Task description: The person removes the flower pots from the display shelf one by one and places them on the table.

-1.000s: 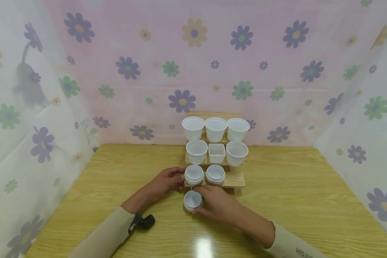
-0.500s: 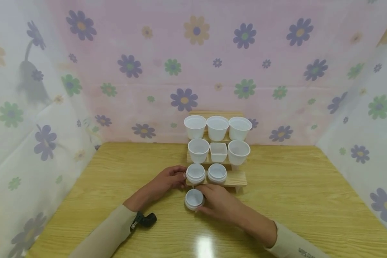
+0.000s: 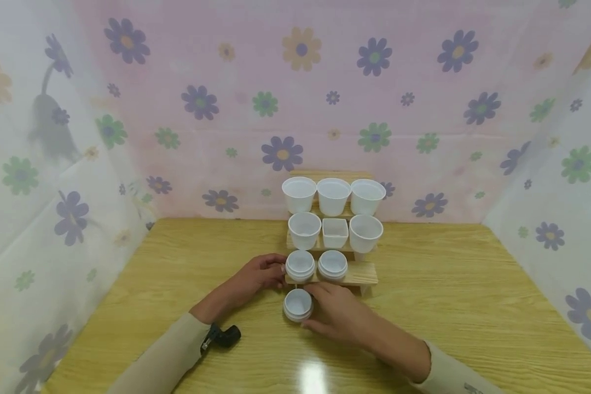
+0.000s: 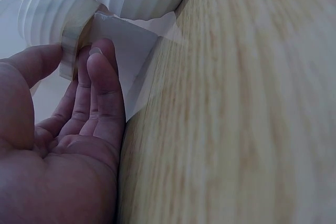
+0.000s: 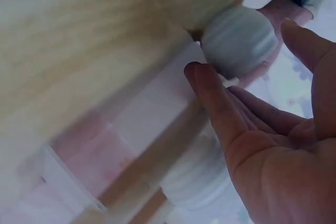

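A small round white pot (image 3: 297,304) stands upright on the table, in front of a stepped wooden stand (image 3: 368,272). Close at its right side is my right hand (image 3: 342,312), thumb off the pot; the right wrist view has the hand (image 5: 278,156) with fairly straight fingers beside the ribbed pot (image 5: 239,40). At the stand's lower left end, my left hand (image 3: 256,278) grips the bottom step, with thumb and fingers on either side of the board end (image 4: 72,51). Two similar pots, a left one (image 3: 300,266) and a right one (image 3: 332,265), sit on that step.
The middle step carries two round cups and a square cup (image 3: 335,232) between them. Three larger white cups (image 3: 334,196) line the top step. A flowered cloth (image 3: 226,109) walls the wooden table (image 3: 438,306) at back and sides. A black device (image 3: 224,335) is on the left wrist.
My right thumb and fingers have come slightly away from the front pot, to the right. The left hand keeps its place at the stand. The head view has shifted a little.
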{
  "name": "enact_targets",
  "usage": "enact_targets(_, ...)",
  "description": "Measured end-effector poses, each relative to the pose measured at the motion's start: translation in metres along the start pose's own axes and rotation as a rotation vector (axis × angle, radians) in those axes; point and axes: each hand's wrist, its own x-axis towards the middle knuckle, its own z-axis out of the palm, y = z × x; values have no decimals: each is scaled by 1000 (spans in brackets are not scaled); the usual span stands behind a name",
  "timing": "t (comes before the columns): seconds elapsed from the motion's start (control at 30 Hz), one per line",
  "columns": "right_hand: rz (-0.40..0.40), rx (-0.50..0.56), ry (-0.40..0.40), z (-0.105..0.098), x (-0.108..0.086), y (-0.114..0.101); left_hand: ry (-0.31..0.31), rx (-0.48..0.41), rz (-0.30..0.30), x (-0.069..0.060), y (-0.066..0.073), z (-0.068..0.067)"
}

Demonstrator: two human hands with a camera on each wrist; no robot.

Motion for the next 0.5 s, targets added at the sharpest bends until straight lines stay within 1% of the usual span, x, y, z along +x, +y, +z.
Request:
enact_targets(0.17, -55, 20, 26, -15, -3, -2, -3, 13, 15, 3, 2, 0)
enact_targets(0.27, -62, 28, 52, -26, -6, -3, 1, 12, 18, 6, 3, 1)
enact_targets(0.37, -66, 14, 101, -35, -9, -5, 2, 5, 23, 8, 2, 1)
enact_targets(0.5, -67, 6, 176, -40, -12, -7, 11, -2, -2, 2, -1, 2)
